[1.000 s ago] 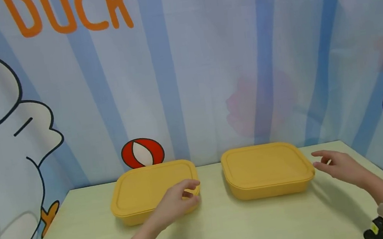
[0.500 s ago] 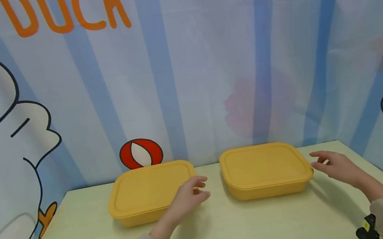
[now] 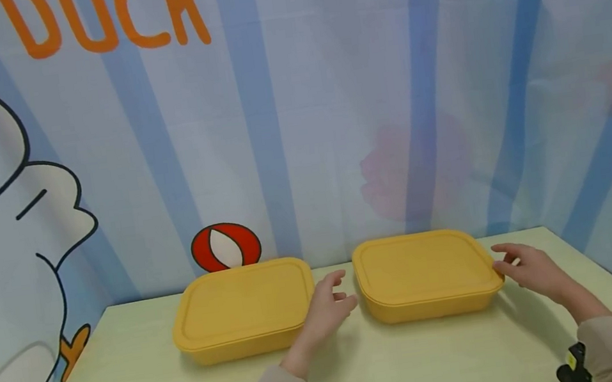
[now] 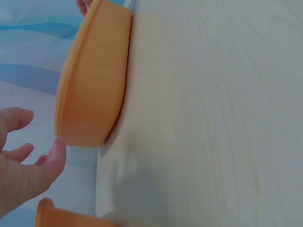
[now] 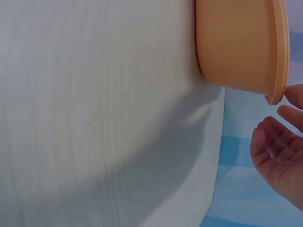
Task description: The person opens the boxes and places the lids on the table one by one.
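Observation:
Two yellow lidded boxes stand side by side on the pale table: a left box [image 3: 240,309] and a right box [image 3: 427,272]. My left hand [image 3: 324,311] hovers in the gap between them, fingers loosely bent and thumb apart, holding nothing. From the left wrist view, the thumb of this hand [image 4: 28,170] appears close to the end of the right box [image 4: 94,75]; contact cannot be told. At the right box's right end is my right hand [image 3: 531,271], a fingertip at or very near the lid rim. The right wrist view shows that hand [image 5: 284,146] with its other fingers loosely bent.
A striped blue and white curtain [image 3: 308,119] with cartoon prints hangs right behind the boxes and along both sides. The table [image 3: 421,363] extends forward from the boxes. A dark wrist device [image 3: 574,365] shows at the right sleeve.
My left hand has moved right, from in front of the left box into the gap between the boxes. The right hand has shifted slightly left toward the right box. Both boxes stay put.

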Action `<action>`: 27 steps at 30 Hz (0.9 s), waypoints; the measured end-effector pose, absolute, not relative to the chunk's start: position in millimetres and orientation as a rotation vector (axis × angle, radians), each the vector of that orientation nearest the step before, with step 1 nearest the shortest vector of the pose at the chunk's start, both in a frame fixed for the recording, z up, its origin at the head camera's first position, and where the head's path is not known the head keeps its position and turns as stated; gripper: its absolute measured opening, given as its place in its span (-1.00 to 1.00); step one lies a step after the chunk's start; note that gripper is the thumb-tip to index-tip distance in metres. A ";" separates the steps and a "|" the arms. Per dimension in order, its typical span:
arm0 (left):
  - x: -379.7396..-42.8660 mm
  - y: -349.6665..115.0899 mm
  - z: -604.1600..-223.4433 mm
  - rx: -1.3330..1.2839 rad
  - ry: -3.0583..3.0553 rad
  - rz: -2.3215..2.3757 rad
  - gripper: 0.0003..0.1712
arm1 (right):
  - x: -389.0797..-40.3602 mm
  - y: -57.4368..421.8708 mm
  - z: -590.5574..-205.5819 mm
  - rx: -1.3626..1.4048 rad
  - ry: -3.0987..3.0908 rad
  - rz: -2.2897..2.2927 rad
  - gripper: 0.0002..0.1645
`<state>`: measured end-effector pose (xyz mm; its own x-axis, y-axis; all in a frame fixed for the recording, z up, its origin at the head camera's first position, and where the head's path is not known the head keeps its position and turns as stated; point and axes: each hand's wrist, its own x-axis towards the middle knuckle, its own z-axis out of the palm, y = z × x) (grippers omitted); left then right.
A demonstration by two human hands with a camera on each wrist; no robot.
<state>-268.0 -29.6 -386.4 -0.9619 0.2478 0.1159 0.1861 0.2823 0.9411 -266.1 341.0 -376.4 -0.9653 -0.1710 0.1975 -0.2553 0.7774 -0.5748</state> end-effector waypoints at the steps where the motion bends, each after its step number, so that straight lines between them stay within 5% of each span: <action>1: -269.5 -27.8 -388.9 0.422 2.472 1.823 -0.40 | -267.0 340.9 -376.4 0.339 -2.834 0.952 -0.43; 27: -295.8 15.8 -405.2 -0.007 2.210 2.221 -0.50 | -293.3 348.6 -383.6 0.165 -2.850 1.462 -0.27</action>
<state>-295.8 15.8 -405.2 -1.0000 0.0032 -0.0093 -0.0093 -0.0050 0.9999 -293.3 348.6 -383.6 -0.9925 -0.1214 -0.0115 -0.0615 0.5794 -0.8127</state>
